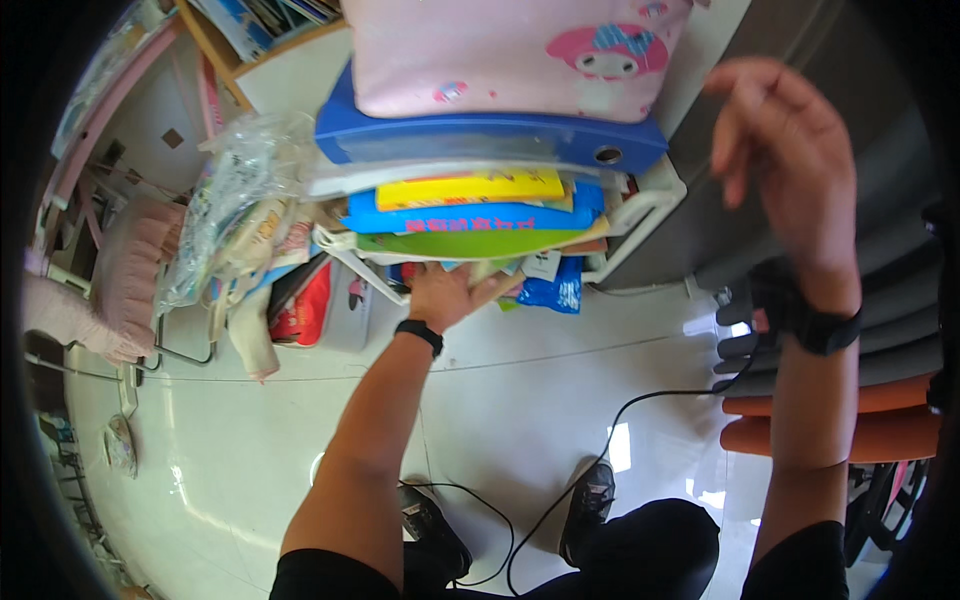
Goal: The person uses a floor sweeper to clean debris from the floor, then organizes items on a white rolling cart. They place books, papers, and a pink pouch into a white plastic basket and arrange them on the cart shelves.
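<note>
My left hand [441,297] reaches into the lower level of a white shelf rack [646,206], at the papers and packets there. Its fingertips are partly hidden, so its grip is unclear. Beside it lie a blue plastic packet [553,289] and a small white tag [541,265]. Above are a green folder [465,244], a blue package [472,216] and a yellow box [471,189]. A blue binder [487,142] lies on top, with a pink cartoon-print bag [480,64] on it. My right hand [799,142] is raised at the right, fingers apart and slightly curled, holding nothing.
Left of the rack are clear plastic bags [251,172], a red item in a bin [304,307] and a pink frilled chair cover [142,262]. A black cable [626,409] crosses the tiled floor near my feet. Grey and orange stacked items [885,427] stand at the right.
</note>
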Demonstrator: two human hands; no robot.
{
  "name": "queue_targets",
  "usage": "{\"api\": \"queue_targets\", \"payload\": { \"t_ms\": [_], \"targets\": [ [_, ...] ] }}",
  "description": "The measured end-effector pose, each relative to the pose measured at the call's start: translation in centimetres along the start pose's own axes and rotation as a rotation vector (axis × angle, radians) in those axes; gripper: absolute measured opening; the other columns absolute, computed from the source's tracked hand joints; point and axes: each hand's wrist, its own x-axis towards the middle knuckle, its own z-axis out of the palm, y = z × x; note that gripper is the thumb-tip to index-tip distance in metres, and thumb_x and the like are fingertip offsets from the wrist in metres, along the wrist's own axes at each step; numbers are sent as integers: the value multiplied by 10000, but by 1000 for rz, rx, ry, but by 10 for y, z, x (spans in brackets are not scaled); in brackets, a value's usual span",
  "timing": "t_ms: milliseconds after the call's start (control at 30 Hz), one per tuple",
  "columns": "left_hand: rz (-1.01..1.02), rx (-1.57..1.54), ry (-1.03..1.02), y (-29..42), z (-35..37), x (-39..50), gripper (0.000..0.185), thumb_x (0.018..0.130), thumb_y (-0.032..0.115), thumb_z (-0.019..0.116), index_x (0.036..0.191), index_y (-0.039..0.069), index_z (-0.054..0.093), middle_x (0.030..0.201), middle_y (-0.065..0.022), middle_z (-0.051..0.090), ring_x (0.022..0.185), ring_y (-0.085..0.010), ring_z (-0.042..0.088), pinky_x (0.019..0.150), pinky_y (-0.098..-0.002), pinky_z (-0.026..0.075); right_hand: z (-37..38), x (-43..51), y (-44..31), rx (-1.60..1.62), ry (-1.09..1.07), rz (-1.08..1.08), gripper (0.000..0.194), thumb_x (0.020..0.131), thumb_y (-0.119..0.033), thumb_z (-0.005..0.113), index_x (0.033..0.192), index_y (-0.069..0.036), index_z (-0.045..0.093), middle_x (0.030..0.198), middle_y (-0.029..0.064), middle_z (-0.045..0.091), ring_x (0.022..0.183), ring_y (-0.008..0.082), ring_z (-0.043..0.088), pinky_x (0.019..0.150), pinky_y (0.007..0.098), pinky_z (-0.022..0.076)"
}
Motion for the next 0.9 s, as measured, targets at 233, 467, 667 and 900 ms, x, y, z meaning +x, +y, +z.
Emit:
{"api": "queue_targets", "payload": {
  "t_ms": [233, 467, 667, 900],
  "targets": [
    [-92, -82, 119, -13, -13, 4, 442, 1005, 417, 618, 1385, 192, 636, 1319, -209, 631, 1313, -389, 533, 1123, -575, 352, 45, -108, 174, -20, -266, 825, 237, 1039, -281, 637, 1107, -60, 684, 833, 43, 694, 663, 96, 652, 539, 258, 511],
    [101, 112, 64, 32, -12, -30, 1103, 730, 451, 897, 1623, 145, 327, 1592, -167, 364, 1489, -400, 294, 1177, -689, 217, 130, -179, 329, 200, 123, 1121, 415, 1020, -307, 662, 1229, 43, 585, 1017, 109, 697, 892, 226, 703, 640, 363, 609],
    [-22, 163, -40, 18, 5, 9, 579, 922, 325, 715, 1445, 148, 540, 1399, -130, 592, 1313, -326, 559, 1072, -578, 437, 150, -161, 357, 536, 195, 1044, 201, 1039, -201, 607, 1112, -16, 638, 932, 140, 739, 767, 222, 726, 649, 349, 598],
    [-4, 265, 50, -9, 22, 26, 497, 849, 370, 807, 1249, 123, 646, 1131, -127, 713, 1081, -364, 672, 964, -495, 504, 160, -143, 351, 576, 563, 966, 174, 1030, -131, 583, 1034, 36, 633, 894, 191, 742, 700, 240, 735, 605, 351, 612]
  ]
}}
